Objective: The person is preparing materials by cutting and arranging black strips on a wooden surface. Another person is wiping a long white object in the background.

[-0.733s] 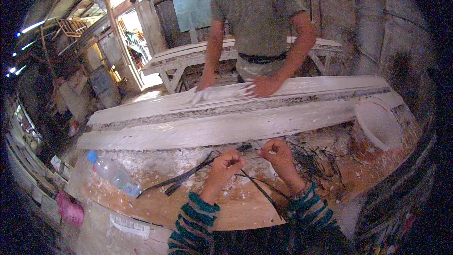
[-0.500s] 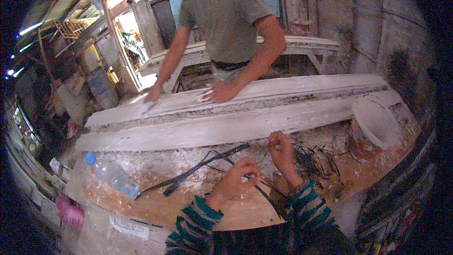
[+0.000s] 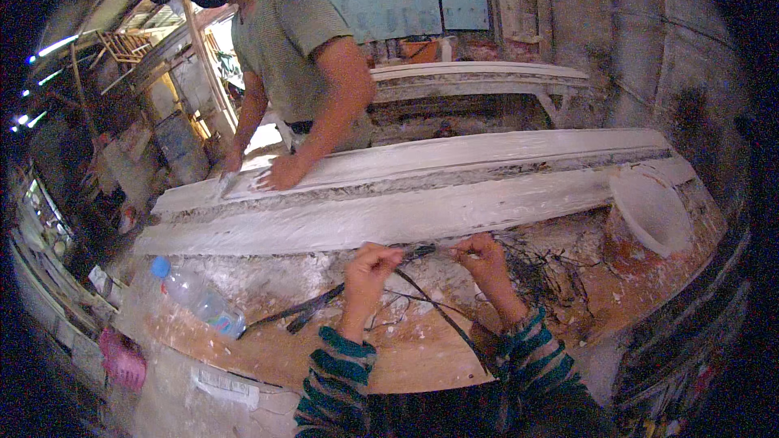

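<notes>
My left hand [image 3: 372,272] is closed in a pinch on a thin black strip [image 3: 438,312], whose length runs from the fingertips down to the right across the bench. At about the same height, my right hand [image 3: 487,269] has its fingertips pressed together; what they pinch is too small to make out. A dark piece of strip shows in the gap between both hands. More black strips [image 3: 312,306] lie on the wooden bench [image 3: 406,361] left of my left wrist. Beside my right hand spreads a tangle of thin black strands [image 3: 560,276].
Long white-coated planks [image 3: 324,223] lie across the bench beyond my hands. A co-worker [image 3: 296,57] leans over them at the far left, both hands on the surface. A clear bottle [image 3: 195,296] with a blue cap lies left; a whitish bucket [image 3: 649,211] stands right; a pink object [image 3: 123,358] sits low left.
My left hand has moved left and away from me, drawing the black strip with it. My right hand has shifted slightly. The co-worker has moved left along the planks.
</notes>
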